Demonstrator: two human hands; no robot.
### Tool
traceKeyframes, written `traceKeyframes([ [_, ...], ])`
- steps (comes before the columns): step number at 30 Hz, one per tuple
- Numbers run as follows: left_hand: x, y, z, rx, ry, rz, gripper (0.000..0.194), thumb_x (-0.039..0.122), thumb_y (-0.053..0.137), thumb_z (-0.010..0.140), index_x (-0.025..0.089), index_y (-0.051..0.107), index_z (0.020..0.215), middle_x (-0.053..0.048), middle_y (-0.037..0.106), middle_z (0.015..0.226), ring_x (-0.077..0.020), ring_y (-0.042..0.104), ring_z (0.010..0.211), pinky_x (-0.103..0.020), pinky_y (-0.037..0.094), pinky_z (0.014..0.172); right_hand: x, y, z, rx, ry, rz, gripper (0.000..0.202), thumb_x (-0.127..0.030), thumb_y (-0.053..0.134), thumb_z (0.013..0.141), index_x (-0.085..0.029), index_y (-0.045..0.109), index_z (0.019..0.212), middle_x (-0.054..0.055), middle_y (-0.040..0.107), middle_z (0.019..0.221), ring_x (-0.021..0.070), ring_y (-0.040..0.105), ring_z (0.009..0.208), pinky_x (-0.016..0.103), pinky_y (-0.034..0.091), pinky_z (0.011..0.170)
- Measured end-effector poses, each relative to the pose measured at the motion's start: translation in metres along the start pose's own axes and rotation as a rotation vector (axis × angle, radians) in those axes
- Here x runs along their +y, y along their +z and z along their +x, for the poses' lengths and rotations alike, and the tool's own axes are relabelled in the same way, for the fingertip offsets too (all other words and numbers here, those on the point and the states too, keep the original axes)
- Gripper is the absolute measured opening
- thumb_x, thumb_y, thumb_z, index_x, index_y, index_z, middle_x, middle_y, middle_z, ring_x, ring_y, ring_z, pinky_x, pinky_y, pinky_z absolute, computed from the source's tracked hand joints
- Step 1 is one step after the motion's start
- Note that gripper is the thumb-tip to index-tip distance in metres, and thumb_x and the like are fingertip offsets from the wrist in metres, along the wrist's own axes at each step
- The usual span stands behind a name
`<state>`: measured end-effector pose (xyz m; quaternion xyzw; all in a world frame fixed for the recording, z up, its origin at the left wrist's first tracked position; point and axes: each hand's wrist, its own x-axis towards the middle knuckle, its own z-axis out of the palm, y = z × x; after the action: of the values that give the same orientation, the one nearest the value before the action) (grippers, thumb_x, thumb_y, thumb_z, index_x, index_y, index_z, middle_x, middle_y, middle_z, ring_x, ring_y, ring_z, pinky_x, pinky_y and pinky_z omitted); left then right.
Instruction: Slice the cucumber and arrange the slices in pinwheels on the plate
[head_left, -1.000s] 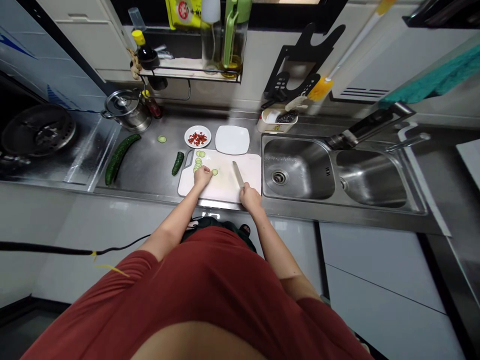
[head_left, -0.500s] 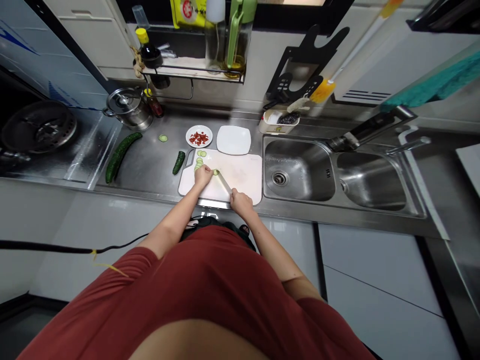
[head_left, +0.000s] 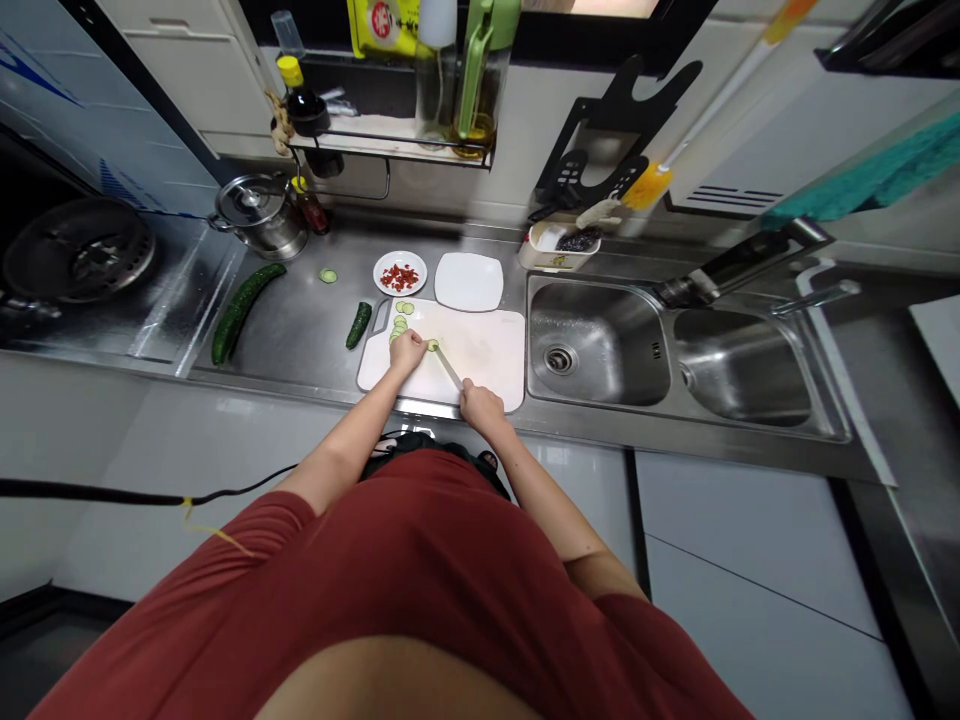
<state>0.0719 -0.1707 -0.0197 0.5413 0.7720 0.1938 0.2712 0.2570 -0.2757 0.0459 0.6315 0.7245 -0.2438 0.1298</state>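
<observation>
My right hand (head_left: 482,405) is wrapped round the handle of a knife (head_left: 450,370), whose blade points away from me and to the left over the white cutting board (head_left: 487,350). At the blade's tip is a small green cucumber slice (head_left: 433,345). My left hand (head_left: 407,352) is closed in a pinch at the left edge of that slice. Several cut cucumber slices (head_left: 400,324) lie on the board just beyond my left hand, partly hidden by it. To the left of the board rests a short piece of cucumber (head_left: 358,325).
Behind the board stand a white plate of chopped red pieces (head_left: 399,277) and a square white plate (head_left: 469,281). A long cucumber (head_left: 244,312), a lone slice (head_left: 328,275) and a steel pot (head_left: 260,215) are to the left. The double sink (head_left: 600,385) adjoins on the right.
The view has shifted very slightly. Both hands, the knife and the slice keep the same places relative to the board.
</observation>
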Motion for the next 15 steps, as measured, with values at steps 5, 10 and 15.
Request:
traceKeyframes([
  [5,0.0017,-0.0023,0.0,-0.011,-0.008,0.0,0.012,0.031,0.064,0.076,0.02,0.063,0.079,-0.005,0.068,0.08,-0.0207,0.062,0.083,-0.029,0.043,0.076,-0.0044,0.0028,-0.0003,-0.033,0.008,0.007,0.029,-0.015,0.034,0.094,-0.016,0.047,0.119,0.017,0.067,0.103,0.0271,0.065,0.098,0.036,0.047,0.08],
  [10,0.0008,-0.0015,0.0008,-0.009,-0.003,-0.005,0.01,0.03,0.062,0.077,0.02,0.063,0.079,-0.005,0.068,0.078,-0.0207,0.062,0.082,-0.029,0.043,0.076,-0.0081,0.0047,0.0006,-0.054,0.017,0.019,0.031,-0.011,0.037,0.091,-0.015,0.045,0.121,0.017,0.066,0.104,0.0265,0.065,0.099,0.034,0.047,0.08],
  [15,-0.0011,0.0006,0.0016,-0.008,0.013,-0.018,0.008,0.028,0.061,0.076,0.02,0.063,0.078,-0.005,0.067,0.078,-0.0204,0.061,0.08,-0.028,0.043,0.075,-0.0089,0.0002,0.0075,-0.081,0.013,0.043,0.031,-0.012,0.041,0.089,-0.015,0.046,0.12,0.018,0.066,0.105,0.0269,0.065,0.099,0.035,0.048,0.079],
])
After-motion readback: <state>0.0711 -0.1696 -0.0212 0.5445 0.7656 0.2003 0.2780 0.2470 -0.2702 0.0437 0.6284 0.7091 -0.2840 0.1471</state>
